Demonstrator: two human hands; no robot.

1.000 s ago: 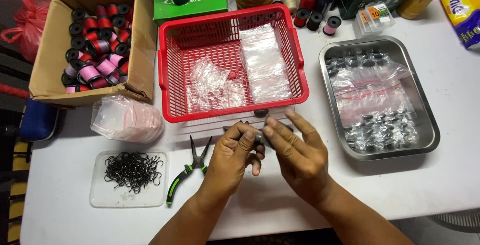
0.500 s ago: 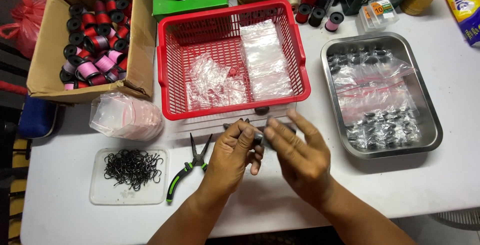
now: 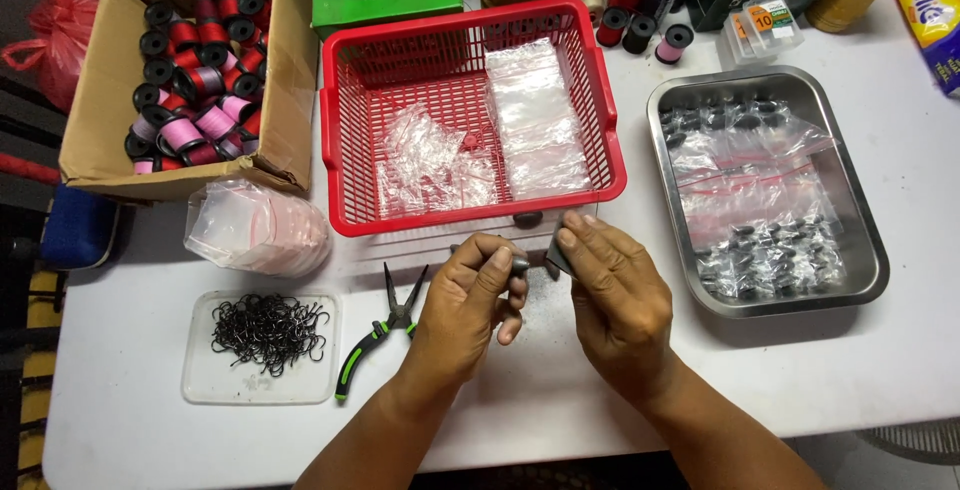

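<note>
White counter (image 3: 860, 370) carries everything: a red basket (image 3: 345, 150) far centre, a box of spools (image 3: 285, 100) far left, a steel tray (image 3: 865, 280) right, pliers (image 3: 375, 335) and hooks (image 3: 268, 330) near left. Just near the basket, my left hand (image 3: 465, 310) pinches a small dark weight (image 3: 520, 264); my right hand (image 3: 620, 300) pinches a clear bag (image 3: 560, 255) beside it.

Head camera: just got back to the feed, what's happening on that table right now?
A person works at a white table with both bare hands. The left hand pinches a small dark piece at its fingertips, and the right hand holds another small dark bit right beside it, just below the red basket of clear plastic bags. Pliers and a tray of black hooks lie to the left. A metal tray of bagged dark pieces sits to the right.
</note>
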